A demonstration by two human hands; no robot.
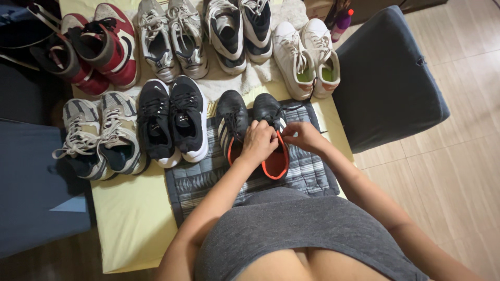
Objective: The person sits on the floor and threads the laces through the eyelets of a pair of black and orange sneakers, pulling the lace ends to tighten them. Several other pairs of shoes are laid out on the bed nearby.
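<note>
Both hands meet over the black shoe (272,132) with the orange lining on the grey patterned mat (312,174): left hand (259,143) curled closed on its tongue, right hand (303,136) pinching a black lace (its partner shoe (232,120) sits touching alongside).

We see a pale yellow table (130,229) | on it a grey plaid mat (208,179) under black shoes with orange lining (255,130) | a white fluffy cloth (250,73) | six more shoe pairs
</note>
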